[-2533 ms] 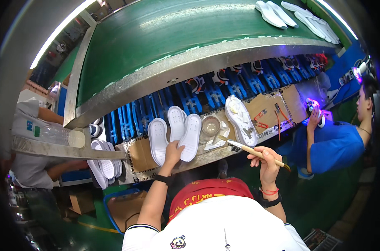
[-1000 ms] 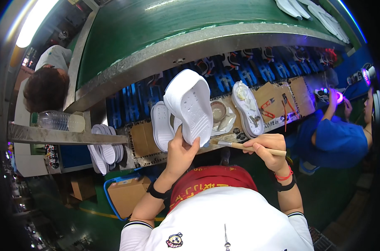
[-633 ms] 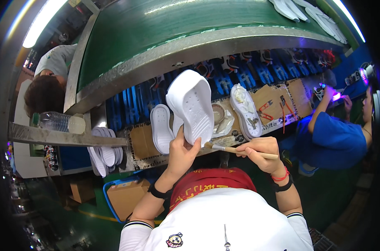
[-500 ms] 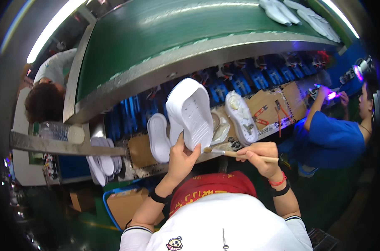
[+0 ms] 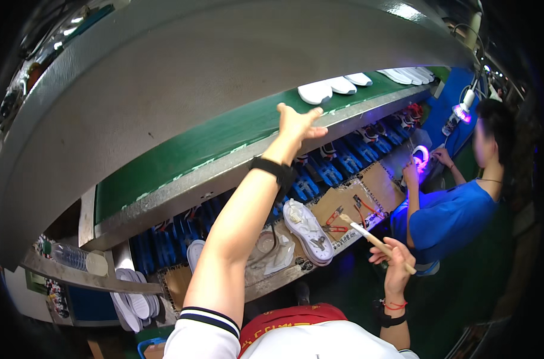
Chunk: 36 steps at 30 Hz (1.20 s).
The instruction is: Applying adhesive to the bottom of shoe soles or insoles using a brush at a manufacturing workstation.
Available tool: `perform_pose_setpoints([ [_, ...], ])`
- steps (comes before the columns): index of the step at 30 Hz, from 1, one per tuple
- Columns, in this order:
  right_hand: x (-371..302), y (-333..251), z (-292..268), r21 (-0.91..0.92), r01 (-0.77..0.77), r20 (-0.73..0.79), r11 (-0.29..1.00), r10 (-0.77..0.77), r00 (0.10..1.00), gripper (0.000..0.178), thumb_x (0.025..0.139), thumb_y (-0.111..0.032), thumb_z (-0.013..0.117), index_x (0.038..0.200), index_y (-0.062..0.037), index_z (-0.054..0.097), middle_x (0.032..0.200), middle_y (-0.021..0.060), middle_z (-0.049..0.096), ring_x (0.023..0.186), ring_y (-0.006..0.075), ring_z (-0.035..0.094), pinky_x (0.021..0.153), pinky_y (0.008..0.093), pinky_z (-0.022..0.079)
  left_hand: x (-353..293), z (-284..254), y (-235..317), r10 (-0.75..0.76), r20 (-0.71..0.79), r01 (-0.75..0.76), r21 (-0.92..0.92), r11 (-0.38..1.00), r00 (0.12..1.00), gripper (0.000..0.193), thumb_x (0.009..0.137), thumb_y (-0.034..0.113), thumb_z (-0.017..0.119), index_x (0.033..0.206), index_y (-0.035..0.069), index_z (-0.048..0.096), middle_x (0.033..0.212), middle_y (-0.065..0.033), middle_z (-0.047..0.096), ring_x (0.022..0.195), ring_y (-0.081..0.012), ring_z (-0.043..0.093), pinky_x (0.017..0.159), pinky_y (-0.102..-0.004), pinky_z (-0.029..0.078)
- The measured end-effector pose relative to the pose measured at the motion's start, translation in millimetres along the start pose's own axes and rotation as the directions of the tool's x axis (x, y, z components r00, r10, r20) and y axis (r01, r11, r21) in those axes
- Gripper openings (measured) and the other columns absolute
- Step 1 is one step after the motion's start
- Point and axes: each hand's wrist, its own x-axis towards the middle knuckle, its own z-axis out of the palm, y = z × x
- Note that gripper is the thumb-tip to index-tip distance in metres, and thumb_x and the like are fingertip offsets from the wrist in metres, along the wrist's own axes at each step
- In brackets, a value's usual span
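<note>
My left hand (image 5: 297,127) reaches out over the metal edge of the green conveyor belt (image 5: 182,158), fingers spread and holding nothing. Just beyond its fingertips a white shoe sole (image 5: 315,93) lies on the belt, beside more white soles (image 5: 342,86). In my right hand (image 5: 394,261) is a paintbrush (image 5: 376,242) with a wooden handle, held off to the right with its bristles pointing up and left. On the bench below, a white sole (image 5: 308,233) with crumpled material on it lies near a round dish (image 5: 266,242) and clear plastic. My left forearm partly covers another white sole (image 5: 194,254).
Cutting pliers (image 5: 335,221) lie on cardboard (image 5: 376,190). Blue racks (image 5: 326,170) line the space under the belt. A co-worker in a blue shirt (image 5: 454,218) sits at the right by a purple light. Stacked soles (image 5: 134,293) and a plastic bottle (image 5: 74,256) are at left.
My left hand has let go of the white sole and moved up and away to the belt. The brush has moved right and now tilts upward. The view has shifted.
</note>
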Motion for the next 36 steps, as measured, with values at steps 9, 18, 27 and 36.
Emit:
perform_pose_setpoints([
  [9,-2,91,75,-0.249,0.039,0.412,0.968,0.069,0.908,0.018,0.088,-0.013,0.057,0.094,0.0017,0.066,0.077,0.0081,0.067,0.064,0.0105,0.062,0.055,0.022,0.046,-211,-190,-215,0.523,-0.227,-0.161,0.787,0.595,0.821,0.047,0.069,0.0,0.064,0.114,0.004,0.049,0.096,-0.0102,0.045,0.083,-0.0218,0.046,0.073,-0.0307,0.042],
  [18,10,174,137,-0.427,-0.001,0.491,0.904,0.233,0.839,0.023,0.083,-0.021,0.063,0.09,0.0,0.069,0.072,0.0142,0.067,0.065,0.0206,0.067,0.058,0.0278,0.05,-328,-333,-300,0.16,-0.622,0.403,0.66,0.634,0.767,0.049,0.068,0.014,0.077,0.106,0.0,0.048,0.097,-0.0148,0.049,0.077,-0.026,0.053,0.073,-0.0338,0.045],
  [27,15,207,154,-0.453,0.171,0.573,0.875,0.139,0.807,0.027,0.085,-0.024,0.061,0.094,0.0008,0.068,0.068,0.0086,0.067,0.051,0.0134,0.062,0.051,0.0246,0.048,-329,-360,-314,0.43,-0.323,0.278,0.946,0.165,0.843,0.02,0.078,0.008,0.066,0.087,-0.001,0.051,0.092,-0.0168,0.048,0.078,-0.0333,0.051,0.074,-0.0382,0.044],
  [36,14,188,150,-0.45,-0.013,0.503,0.893,0.265,0.823,0.023,0.086,-0.021,0.06,0.091,-0.0005,0.069,0.067,0.0045,0.067,0.047,0.0083,0.057,0.045,0.0216,0.045,-317,-347,-287,0.101,-0.506,0.444,0.822,0.358,0.856,0.012,0.082,0.007,0.056,0.086,-0.003,0.05,0.094,-0.0243,0.047,0.094,-0.0419,0.047,0.084,-0.0451,0.039],
])
